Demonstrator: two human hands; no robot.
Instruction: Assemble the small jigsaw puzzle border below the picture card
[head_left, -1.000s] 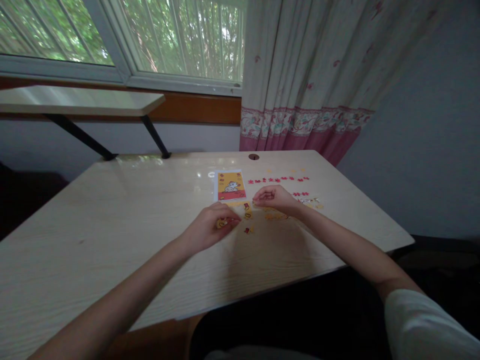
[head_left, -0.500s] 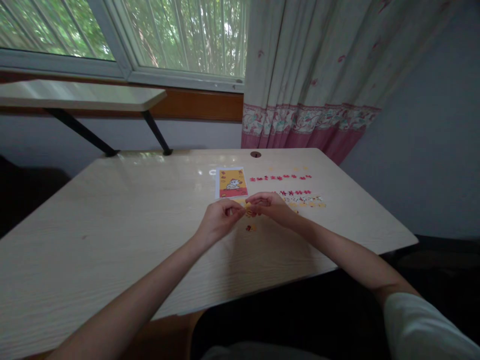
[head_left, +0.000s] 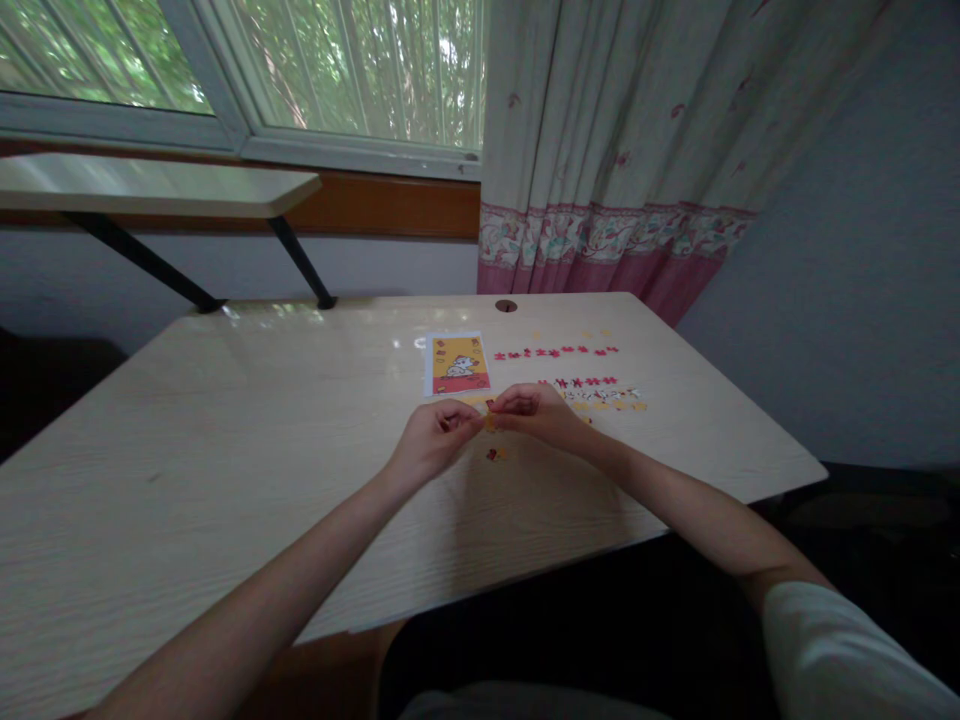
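Note:
My left hand (head_left: 437,437) and my right hand (head_left: 541,416) meet over the table, each with thumb and fingers pinched. Between their fingertips are small yellow jigsaw puzzle pieces (head_left: 491,421), partly covered by the fingers. Just below lies a red and yellow puzzle piece (head_left: 496,455) on the table. Behind my hands rests a picture card (head_left: 460,364) showing a white animal on yellow and red. To the right, a row of red puzzle pieces (head_left: 555,352) stretches out, with white patterned pieces (head_left: 604,395) and yellow pieces (head_left: 609,407) in rows nearer to me.
All of this lies on a pale wooden table (head_left: 247,470). A raised shelf (head_left: 165,188) on dark legs stands at the back left. Near the rear edge is a round cable hole (head_left: 506,306). A curtain (head_left: 600,150) hangs behind, beside the window.
The view has shifted slightly. My hands stay together, and the fingertips have moved a little around the yellow pieces, with more yellow now showing below them.

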